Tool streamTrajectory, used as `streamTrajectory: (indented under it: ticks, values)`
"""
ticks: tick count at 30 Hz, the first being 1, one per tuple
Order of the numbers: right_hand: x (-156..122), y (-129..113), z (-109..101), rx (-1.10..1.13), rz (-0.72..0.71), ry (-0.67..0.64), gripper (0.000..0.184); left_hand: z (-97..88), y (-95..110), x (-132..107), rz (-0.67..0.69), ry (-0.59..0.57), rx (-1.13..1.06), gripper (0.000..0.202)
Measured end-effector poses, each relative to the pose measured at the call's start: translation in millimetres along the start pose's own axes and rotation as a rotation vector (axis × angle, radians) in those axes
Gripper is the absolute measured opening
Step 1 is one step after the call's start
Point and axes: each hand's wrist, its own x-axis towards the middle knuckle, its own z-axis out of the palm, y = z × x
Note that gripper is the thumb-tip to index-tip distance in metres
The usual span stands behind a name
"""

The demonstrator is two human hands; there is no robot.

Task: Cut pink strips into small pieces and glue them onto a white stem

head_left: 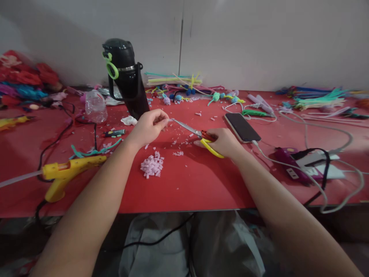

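Over the red table, my left hand (153, 124) pinches a small pale piece (170, 120) between thumb and fingertips; its kind is too small to make out. My right hand (223, 142) is closed on the handles of a pair of scissors (190, 130), one loop yellow and the other red-orange. The scissor tips point left and reach the pale piece at my left fingertips. Below the hands lies a heap of short lilac fuzzy pieces (152, 164). Tiny lilac scraps (178, 153) are scattered between the heap and the scissors.
A yellow glue gun (72, 168) lies left of my left forearm. Behind that hand stands a black bottle (123, 77). A phone (242, 127) on a white cable and a purple power strip (298, 165) sit right. Pipe cleaner bundles (173, 79) line the wall.
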Motion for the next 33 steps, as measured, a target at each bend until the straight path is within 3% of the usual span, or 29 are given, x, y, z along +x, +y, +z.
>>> streamTrajectory:
  ticks: [11,21,33]
  values:
    - [-2.0,-1.4,-0.4,0.028,-0.002,0.048,0.059,4.5,1.0,2.4,-0.084,0.021,-0.171,0.01]
    - [-3.5,-5.7,1.1,0.024,-0.022,0.057,0.059,10.1,6.5,4.9,-0.294,0.022,-0.497,0.014]
    - [-3.2,-6.9,3.2,0.037,-0.031,0.078,0.061,11.5,7.3,2.4,-0.327,-0.015,-0.607,0.013]
